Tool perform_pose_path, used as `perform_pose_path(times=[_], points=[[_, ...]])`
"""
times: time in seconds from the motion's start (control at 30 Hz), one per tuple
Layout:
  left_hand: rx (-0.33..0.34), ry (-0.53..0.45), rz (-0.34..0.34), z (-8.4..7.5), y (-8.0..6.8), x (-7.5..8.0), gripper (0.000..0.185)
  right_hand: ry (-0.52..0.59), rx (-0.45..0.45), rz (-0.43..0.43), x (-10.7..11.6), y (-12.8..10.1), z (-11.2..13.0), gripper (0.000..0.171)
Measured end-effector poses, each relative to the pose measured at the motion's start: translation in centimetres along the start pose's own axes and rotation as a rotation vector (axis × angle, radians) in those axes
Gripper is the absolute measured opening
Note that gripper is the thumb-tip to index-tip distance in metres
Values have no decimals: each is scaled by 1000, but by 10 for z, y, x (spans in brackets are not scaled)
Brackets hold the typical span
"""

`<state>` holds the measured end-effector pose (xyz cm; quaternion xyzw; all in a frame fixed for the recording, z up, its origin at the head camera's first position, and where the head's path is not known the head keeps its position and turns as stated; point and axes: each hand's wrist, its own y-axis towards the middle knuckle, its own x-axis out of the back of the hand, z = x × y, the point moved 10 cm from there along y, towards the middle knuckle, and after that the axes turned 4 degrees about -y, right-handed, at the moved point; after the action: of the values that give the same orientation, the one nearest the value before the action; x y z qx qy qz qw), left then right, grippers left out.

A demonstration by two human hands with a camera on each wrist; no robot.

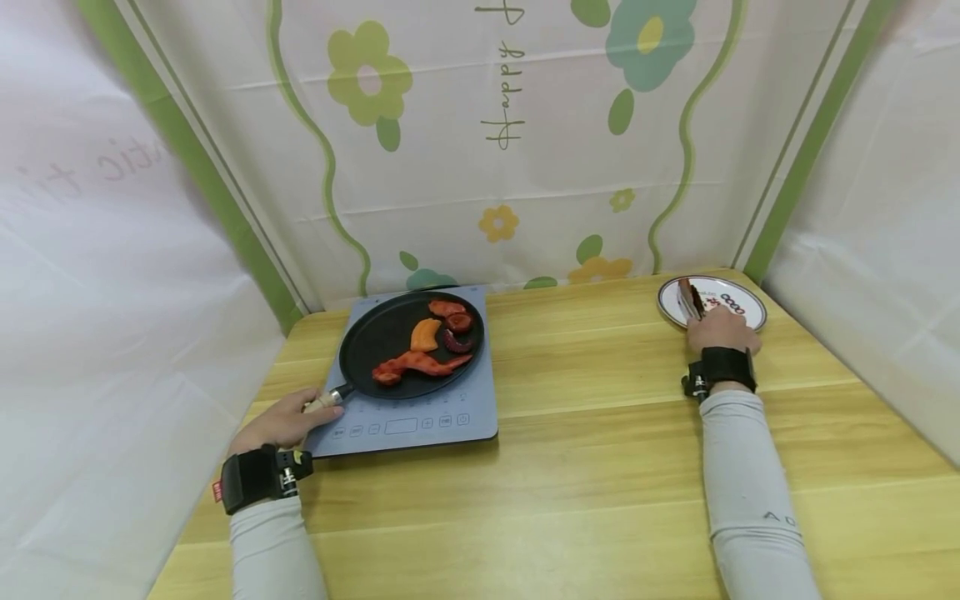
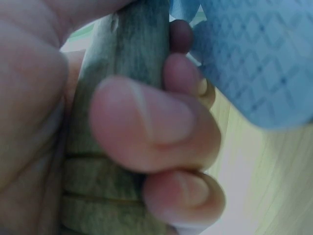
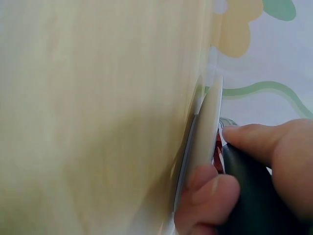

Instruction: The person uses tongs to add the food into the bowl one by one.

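My left hand (image 1: pixel 281 421) grips the wooden handle (image 2: pixel 129 54) of a round black frying pan (image 1: pixel 375 350); in the left wrist view its fingers curl around the wood. The pan holds a red wing-like piece (image 1: pixel 420 363), an orange slice (image 1: pixel 425 335), a dark red curved piece (image 1: pixel 456 342), a round red piece (image 1: pixel 458 322) and a red slab (image 1: pixel 446 307). At the far right, my right hand (image 1: pixel 722 331) holds what looks like tongs (image 3: pixel 254 191), with a dark grip and a shiny side, over a white plate (image 1: pixel 671 312). Reddish-brown food shows by the tips, partly hidden.
The pan stands on a grey-blue induction cooktop (image 1: pixel 480 421) at the left of the wooden table (image 1: pixel 577 467). Dark rings (image 1: pixel 732 303) and small red bits (image 1: pixel 714 303) show on the plate. Flowered curtains (image 1: pixel 450 167) stand around the back and sides.
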<state>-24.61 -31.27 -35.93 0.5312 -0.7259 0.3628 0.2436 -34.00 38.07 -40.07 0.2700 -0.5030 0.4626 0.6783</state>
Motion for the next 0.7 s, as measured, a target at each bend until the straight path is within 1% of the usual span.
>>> perform_pose_path(times=[0.2,0.33,0.47,0.7], points=[[-4,4,-1,0,-1,0,31,20,2,20,-2,2,-2,59],[1,9,-5,0,0,1,32,18,2,19,-2,3,-3,63],[8,13,-10,0,0,2,32,19,9,-3,0,3,-1,67],[9,14,-15,2,1,2,31,40,21,-41,4,-1,1,66]])
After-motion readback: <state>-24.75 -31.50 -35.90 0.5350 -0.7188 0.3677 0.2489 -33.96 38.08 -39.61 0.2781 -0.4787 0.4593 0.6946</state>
